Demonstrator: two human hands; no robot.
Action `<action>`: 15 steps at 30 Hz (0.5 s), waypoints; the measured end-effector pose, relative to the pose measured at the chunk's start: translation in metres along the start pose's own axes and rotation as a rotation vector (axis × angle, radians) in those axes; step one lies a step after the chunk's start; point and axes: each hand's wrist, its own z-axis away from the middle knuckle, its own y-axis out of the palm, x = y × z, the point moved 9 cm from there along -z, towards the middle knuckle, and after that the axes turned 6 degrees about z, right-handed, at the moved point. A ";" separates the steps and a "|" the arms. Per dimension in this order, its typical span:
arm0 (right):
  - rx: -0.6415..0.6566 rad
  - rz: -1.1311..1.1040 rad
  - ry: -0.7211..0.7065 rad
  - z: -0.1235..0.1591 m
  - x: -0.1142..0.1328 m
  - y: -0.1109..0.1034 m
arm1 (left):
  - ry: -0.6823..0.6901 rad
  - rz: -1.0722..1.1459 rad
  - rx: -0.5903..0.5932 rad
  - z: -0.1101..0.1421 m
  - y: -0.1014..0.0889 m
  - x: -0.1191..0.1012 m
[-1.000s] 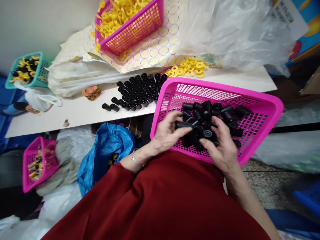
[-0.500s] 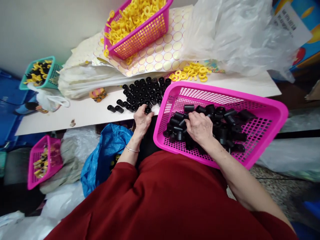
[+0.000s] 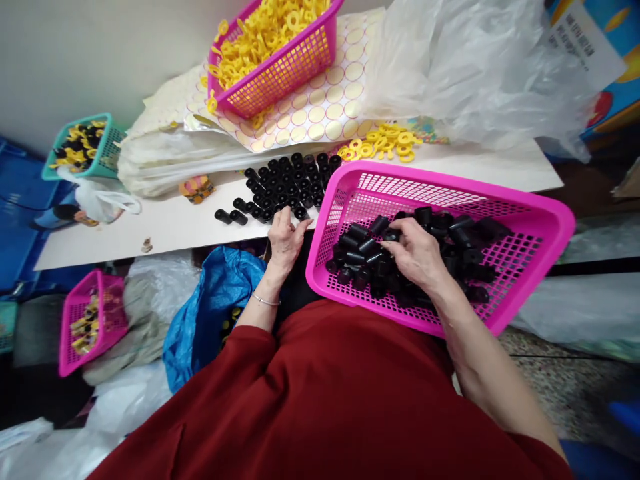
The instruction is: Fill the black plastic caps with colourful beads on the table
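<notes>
White tabletop (image 3: 110, 237) is stretching away past both hands. Deep in a pink basket (image 3: 563, 223), the right hand (image 3: 417, 253) is pinching a black tube (image 3: 391, 235), seemingly to part it from the loose tubes (image 3: 355, 259) lying jumbled around that grip. Across the rim, the left hand (image 3: 286, 239) is hovering over or touching the upright tubes (image 3: 285, 181), perhaps steadying them; whether it's grasping one, I can't tell. Beyond both hands, a smaller basket (image 3: 285, 83) is brimming with yellow rings (image 3: 270, 43). Beside the left forearm, a blue bag (image 3: 185, 340) is gaping.
</notes>
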 end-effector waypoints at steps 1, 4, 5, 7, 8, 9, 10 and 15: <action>-0.039 -0.098 0.027 0.007 -0.004 -0.005 | 0.027 0.016 -0.042 0.003 -0.008 -0.008; -0.103 -0.303 0.108 0.026 -0.015 -0.013 | 0.205 0.070 -0.036 0.015 -0.016 -0.049; -0.119 -0.354 0.127 0.031 -0.017 -0.015 | 0.300 0.070 0.044 0.021 -0.009 -0.068; -0.141 -0.454 0.154 0.037 -0.019 -0.016 | 0.515 0.011 0.302 0.039 0.017 -0.106; -0.144 -0.501 0.168 0.039 -0.020 -0.015 | 0.610 -0.047 0.441 0.050 0.032 -0.121; -0.147 -0.541 0.183 0.041 -0.021 -0.014 | 0.677 -0.114 0.559 0.059 0.046 -0.132; -0.152 -0.573 0.200 0.043 -0.023 -0.013 | 0.713 -0.182 0.646 0.065 0.057 -0.138; -0.220 -0.552 0.210 0.048 -0.026 -0.018 | 0.563 -0.341 0.828 0.057 0.092 -0.144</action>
